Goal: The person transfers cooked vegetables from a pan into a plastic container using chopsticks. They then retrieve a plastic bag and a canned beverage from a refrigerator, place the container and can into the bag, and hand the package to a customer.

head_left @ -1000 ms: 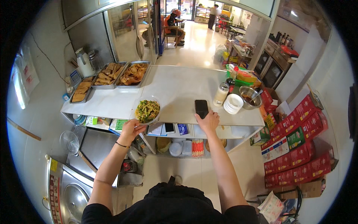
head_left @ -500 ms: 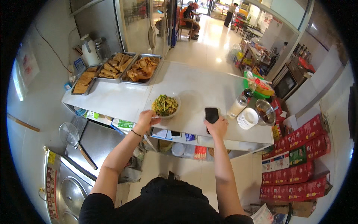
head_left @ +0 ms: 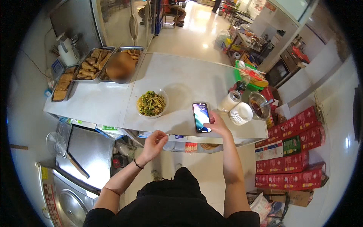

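A smartphone [head_left: 202, 115] with a lit screen lies on the white counter. My right hand [head_left: 218, 125] rests at its lower right, one finger extended onto the screen. My left hand [head_left: 154, 145] is in the air by the counter's near edge, fingers loosely bent and apart, with nothing visible in it. A clear plastic bowl [head_left: 165, 99] of chopped greens and pale strips [head_left: 150, 103] stands on the counter beyond it, no longer touched by any hand.
Metal trays of brown food [head_left: 90, 65] line the far left of the counter [head_left: 181, 72]. Right of the phone stand a white-filled jar [head_left: 230, 101], stacked white dishes [head_left: 241, 113] and a steel bowl [head_left: 259, 106]. Red cartons [head_left: 287, 162] are stacked at right; a strainer [head_left: 56, 144] is at left.
My left hand has let go of the bowl's rim and drawn back toward me. The phone's dark screen has lit up, and my right hand has shifted from its edge onto the screen.
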Motion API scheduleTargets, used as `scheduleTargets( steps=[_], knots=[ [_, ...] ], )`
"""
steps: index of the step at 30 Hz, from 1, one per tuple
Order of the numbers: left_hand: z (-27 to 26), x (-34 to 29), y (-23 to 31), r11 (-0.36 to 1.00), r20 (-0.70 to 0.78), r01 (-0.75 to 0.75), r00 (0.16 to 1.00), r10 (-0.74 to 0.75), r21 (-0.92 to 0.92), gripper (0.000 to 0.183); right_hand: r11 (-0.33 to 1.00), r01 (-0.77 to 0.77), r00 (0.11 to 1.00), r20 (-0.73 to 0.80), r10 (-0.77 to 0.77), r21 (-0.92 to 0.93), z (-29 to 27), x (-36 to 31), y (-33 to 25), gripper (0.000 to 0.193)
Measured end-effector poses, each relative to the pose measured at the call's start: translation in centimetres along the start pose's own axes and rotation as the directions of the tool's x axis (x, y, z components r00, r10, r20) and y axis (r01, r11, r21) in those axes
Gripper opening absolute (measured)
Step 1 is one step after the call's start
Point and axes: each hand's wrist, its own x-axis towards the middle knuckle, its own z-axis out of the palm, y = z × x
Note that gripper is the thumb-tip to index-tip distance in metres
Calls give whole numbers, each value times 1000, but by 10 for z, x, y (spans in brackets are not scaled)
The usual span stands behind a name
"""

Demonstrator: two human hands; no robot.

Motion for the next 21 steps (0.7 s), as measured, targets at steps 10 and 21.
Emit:
scheduleTargets(
  steps=[10, 21],
  knots=[
    [71, 69, 14, 984, -141, -152, 976, 164, 92, 15, 918, 227, 974, 55, -221, -324, -1, -10, -1, 90],
    [88, 75, -15, 931, -381, -303, 851, 361, 204, 15, 863, 415, 859, -189, -476, -288, 4, -57, -13, 32]
  ],
)
